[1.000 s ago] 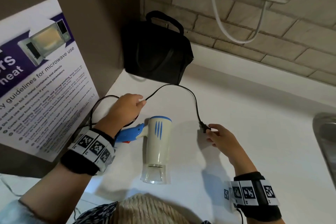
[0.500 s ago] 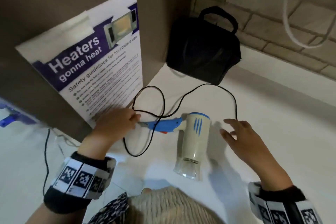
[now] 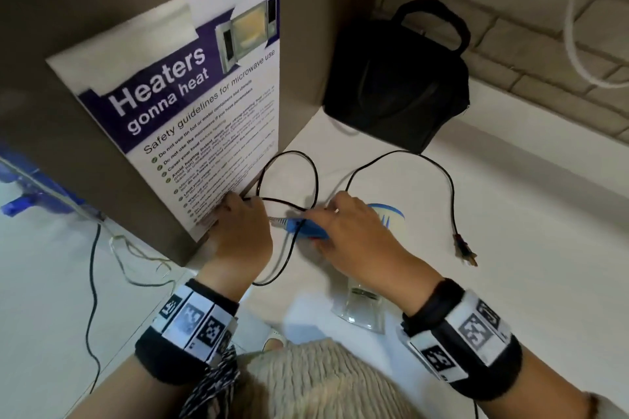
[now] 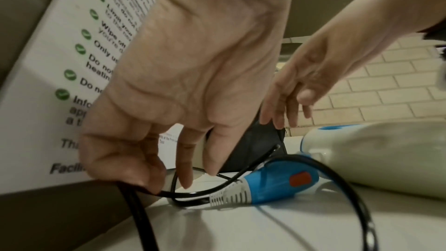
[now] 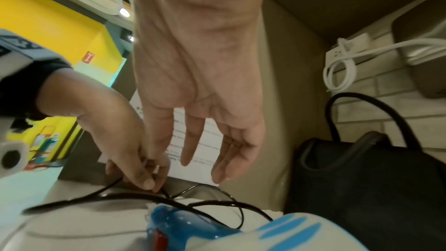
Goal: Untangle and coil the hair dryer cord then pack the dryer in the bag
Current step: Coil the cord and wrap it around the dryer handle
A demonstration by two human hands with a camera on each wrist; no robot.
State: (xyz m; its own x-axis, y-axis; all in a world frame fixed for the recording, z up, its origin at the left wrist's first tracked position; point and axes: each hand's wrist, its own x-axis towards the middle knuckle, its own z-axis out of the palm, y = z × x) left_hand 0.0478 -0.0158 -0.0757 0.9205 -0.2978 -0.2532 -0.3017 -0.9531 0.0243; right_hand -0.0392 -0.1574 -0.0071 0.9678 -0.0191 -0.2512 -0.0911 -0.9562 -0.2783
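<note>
Head view: a white plastic hair dryer with a blue handle (image 3: 308, 227) lies on the white counter (image 3: 510, 214). Behind it stands a soft black fabric bag (image 3: 394, 85); left of it, a glossy poster (image 3: 190, 105) reads "Heaters gonna heat". The thin black cord (image 3: 401, 155) loops loosely beside the dryer.

Left wrist view: the left hand (image 4: 183, 75) pinches the cord near the ribbed grey collar.

Right wrist view: the right hand (image 5: 200, 83) hangs over the handle, fingers relaxed, grasping nothing.

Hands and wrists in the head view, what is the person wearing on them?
Both hands, left hand and right hand, are bare. Each wrist carries a black band wrapped with a white strip of square black-and-white marker tags. No sleeves cover the forearms.
</note>
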